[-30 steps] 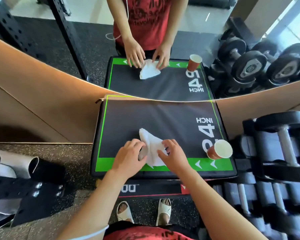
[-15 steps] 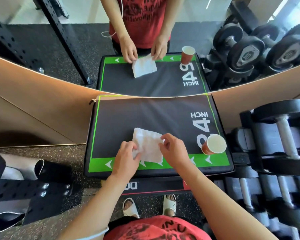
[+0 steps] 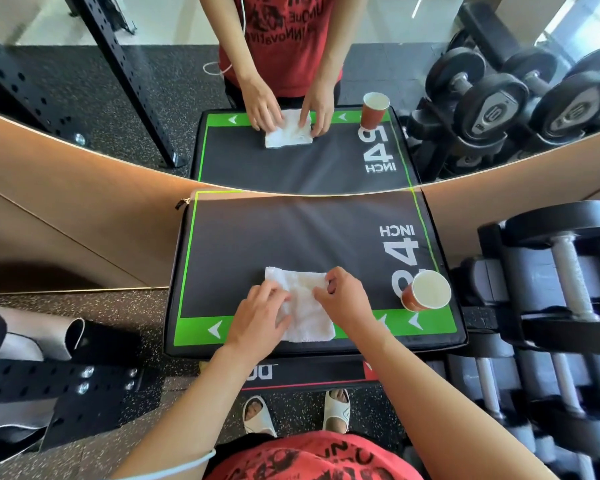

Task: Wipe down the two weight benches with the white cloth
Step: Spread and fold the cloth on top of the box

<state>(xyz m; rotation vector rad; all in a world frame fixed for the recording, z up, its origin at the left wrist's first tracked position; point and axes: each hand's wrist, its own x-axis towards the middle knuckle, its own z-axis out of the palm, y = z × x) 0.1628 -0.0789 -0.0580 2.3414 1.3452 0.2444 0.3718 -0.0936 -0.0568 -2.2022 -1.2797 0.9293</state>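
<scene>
So from my seat, using the white cloth (image 3: 305, 306) as the anchor: it's lying flat near the front edge of the black padded counter (image 3: 291, 244), half over the green strip. My left hand (image 3: 260, 317) sits on the cloth's left side, fingers curled down onto it, looks like pressing or pinching the fabric but I can't tell which. My right hand (image 3: 345, 299) has its fingers together, pinching the cloth's far right corner.

Stuff that worries me: right of the cloth, close to my right hand, there's a paper cup (image 3: 425, 291) standing on the counter. Can't see if there's anything in it. One wide wipe to the right and my knuckles or the cloth knock it over, maybe into the dumbbell rack (image 3: 561, 271) just beyond it.

Further back behind the cloth is a mirror (image 3: 291, 98), so the pad's far edge butts against the wall and gets skipped easily.
</scene>
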